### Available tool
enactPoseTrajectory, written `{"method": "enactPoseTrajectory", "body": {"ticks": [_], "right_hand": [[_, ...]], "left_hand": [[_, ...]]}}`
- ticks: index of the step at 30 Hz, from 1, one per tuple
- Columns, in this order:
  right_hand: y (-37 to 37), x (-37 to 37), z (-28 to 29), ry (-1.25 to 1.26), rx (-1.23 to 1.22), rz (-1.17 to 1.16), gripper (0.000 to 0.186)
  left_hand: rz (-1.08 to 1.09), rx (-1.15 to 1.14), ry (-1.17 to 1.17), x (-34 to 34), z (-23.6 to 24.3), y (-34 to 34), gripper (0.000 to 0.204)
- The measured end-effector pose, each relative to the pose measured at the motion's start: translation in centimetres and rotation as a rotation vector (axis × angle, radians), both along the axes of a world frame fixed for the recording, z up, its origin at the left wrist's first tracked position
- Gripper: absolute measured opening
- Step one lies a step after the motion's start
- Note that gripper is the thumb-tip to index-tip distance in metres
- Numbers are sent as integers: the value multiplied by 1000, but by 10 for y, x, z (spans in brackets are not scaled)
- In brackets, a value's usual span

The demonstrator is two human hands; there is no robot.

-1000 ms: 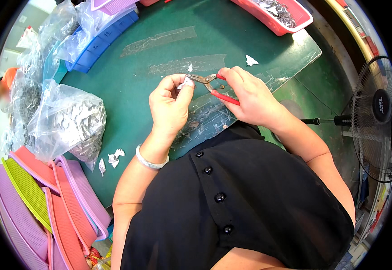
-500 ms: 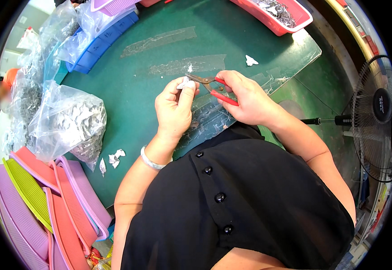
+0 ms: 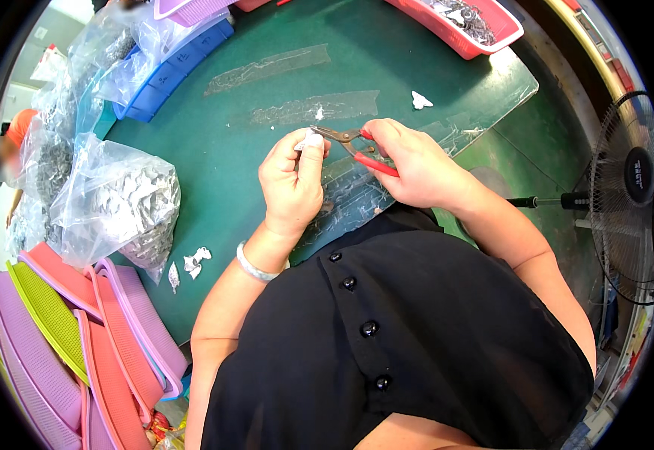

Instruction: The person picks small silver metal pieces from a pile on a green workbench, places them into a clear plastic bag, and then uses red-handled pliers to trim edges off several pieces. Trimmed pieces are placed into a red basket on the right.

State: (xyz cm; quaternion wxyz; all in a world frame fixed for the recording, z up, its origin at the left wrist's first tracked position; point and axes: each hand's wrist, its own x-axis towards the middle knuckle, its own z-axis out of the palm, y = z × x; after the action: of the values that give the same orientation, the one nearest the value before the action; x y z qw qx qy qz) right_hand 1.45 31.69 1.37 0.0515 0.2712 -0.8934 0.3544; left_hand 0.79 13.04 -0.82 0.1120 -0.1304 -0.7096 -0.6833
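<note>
My left hand [image 3: 288, 184] is closed, pinching a small white-and-silver piece [image 3: 311, 140] between thumb and fingers; the fingers hide part of it. In my right hand [image 3: 420, 169] is a pair of red-handled pliers [image 3: 377, 164], its dark jaws meeting the top of the piece. Whether the jaws grip it is too small to tell. Beyond my hands, a white crumb [image 3: 319, 113] lies on strips of clear tape [image 3: 349, 103] stuck to the green table [image 3: 259, 79]. A similar white piece [image 3: 420, 100] rests farther right.
A clear bag of silver-white pieces [image 3: 135, 199] stands on the left, with a few loose pieces [image 3: 198, 260] nearby. Stacked plastic baskets [image 3: 109, 352] fill the lower left. A blue bin [image 3: 169, 75] and a red basket [image 3: 484, 49] line the far side. A fan [image 3: 634, 180] stands right.
The white piece has turned slightly in my left fingers, and the pliers' jaws have shifted a little at its top. In the background at far left, a person's arm has come into sight.
</note>
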Motion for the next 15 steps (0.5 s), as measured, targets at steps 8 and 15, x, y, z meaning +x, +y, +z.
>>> {"method": "enactPoseTrajectory", "body": {"ticks": [8,15], "right_hand": [[8,-5,-1,-81,-92,89,37],[16,-9,15,-299,-102,188,33]], "left_hand": [[-80,-41,-51,5,6,-6,18],[-173,-22,-65,8,21,-9,16]]}}
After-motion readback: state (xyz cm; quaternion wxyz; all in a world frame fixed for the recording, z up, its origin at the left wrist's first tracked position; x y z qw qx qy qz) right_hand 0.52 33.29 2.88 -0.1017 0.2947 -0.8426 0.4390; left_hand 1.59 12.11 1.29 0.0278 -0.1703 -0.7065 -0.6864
